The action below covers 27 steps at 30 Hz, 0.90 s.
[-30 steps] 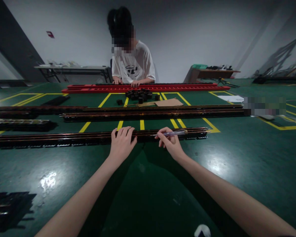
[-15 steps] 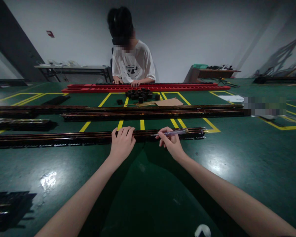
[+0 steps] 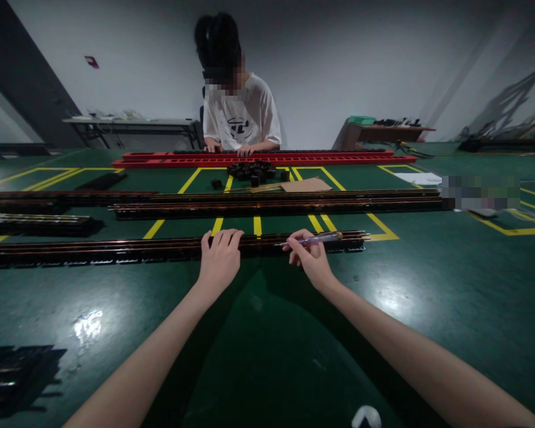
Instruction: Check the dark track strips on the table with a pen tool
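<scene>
A long black rail (image 3: 129, 245) with copper-coloured strips along it lies across the green table in front of me. My left hand (image 3: 222, 252) is closed over this rail, its fingers bent over the far side and the fingertips partly hidden. In my right hand (image 3: 310, 252) is a screwdriver (image 3: 318, 238) with a see-through purplish handle, gripped like a pen. The screwdriver's shaft points left along the rail, and I cannot tell whether its tip touches it. The rail's right end (image 3: 354, 241) sticks out past my right hand.
More black rails (image 3: 276, 202) lie beyond, near a piece of cardboard (image 3: 305, 185) and a pile of small black blocks (image 3: 252, 170). A co-worker (image 3: 241, 113) leans over red rails (image 3: 339, 159) at the far side. Another black piece (image 3: 13, 380) lies front left.
The black rail has slid a little to the left under my left hand. My hands stay almost in place, and the screwdriver has shifted only slightly.
</scene>
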Motion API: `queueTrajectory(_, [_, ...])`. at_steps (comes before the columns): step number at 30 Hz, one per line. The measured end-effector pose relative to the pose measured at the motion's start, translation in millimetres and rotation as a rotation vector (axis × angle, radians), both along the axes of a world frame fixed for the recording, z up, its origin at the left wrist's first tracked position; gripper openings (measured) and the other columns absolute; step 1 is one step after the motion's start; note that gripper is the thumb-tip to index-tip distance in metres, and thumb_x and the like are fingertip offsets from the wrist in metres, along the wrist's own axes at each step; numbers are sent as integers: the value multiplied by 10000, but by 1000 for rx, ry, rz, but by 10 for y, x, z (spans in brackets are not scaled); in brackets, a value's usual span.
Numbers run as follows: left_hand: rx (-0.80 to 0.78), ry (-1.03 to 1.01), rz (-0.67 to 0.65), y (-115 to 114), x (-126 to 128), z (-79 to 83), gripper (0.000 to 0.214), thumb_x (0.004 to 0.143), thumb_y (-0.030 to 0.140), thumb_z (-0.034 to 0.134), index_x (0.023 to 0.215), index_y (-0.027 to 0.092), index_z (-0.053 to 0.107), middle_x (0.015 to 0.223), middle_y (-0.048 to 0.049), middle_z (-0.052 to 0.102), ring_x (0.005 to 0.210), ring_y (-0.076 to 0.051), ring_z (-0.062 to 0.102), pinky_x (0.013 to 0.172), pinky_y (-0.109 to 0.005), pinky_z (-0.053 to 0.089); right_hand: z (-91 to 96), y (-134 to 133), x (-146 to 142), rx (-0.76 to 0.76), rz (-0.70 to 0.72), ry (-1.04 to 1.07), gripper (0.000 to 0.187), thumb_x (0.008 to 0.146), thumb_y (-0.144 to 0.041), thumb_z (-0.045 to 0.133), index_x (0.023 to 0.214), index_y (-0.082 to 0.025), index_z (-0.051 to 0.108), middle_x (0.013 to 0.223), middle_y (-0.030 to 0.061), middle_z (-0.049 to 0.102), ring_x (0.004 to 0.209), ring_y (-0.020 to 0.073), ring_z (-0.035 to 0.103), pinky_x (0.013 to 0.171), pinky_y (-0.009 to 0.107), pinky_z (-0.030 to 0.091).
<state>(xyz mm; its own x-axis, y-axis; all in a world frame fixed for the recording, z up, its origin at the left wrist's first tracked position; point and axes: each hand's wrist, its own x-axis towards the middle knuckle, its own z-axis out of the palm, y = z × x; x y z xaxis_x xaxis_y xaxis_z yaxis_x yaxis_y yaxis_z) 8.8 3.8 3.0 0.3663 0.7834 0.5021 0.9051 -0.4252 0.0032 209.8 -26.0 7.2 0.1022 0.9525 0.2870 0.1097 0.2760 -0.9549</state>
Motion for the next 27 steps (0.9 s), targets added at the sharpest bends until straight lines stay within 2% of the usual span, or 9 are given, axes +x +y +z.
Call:
queueTrajectory(9, [-13, -21, -13, 7, -2, -1, 413, 850, 114, 317, 1176, 164, 565, 1184, -126, 604, 1121, -272, 516, 1015, -526, 273, -12, 0, 12, 10, -10, 8, 182, 807, -375, 571, 771, -199, 541, 700, 2, 635, 480, 96, 532, 432, 223, 398])
queueTrajectory(17, [1, 2, 7, 4, -6, -8, 428, 837, 84, 307, 1170, 164, 564, 1178, -110, 610, 1116, -267, 517, 1013, -502, 274, -17, 7, 3, 13, -98, 103, 128, 783, -300, 569, 725, -193, 530, 621, -14, 610, 444, 88, 510, 423, 220, 365])
queueTrajectory(27, [-26, -16, 18, 6, -14, 19, 402, 845, 119, 324, 1164, 162, 565, 1160, -118, 618, 1107, -260, 529, 1019, -507, 280, -6, -1, 4, 21, -16, 26, 158, 805, -346, 568, 765, -198, 527, 676, -8, 624, 466, 87, 524, 427, 213, 373])
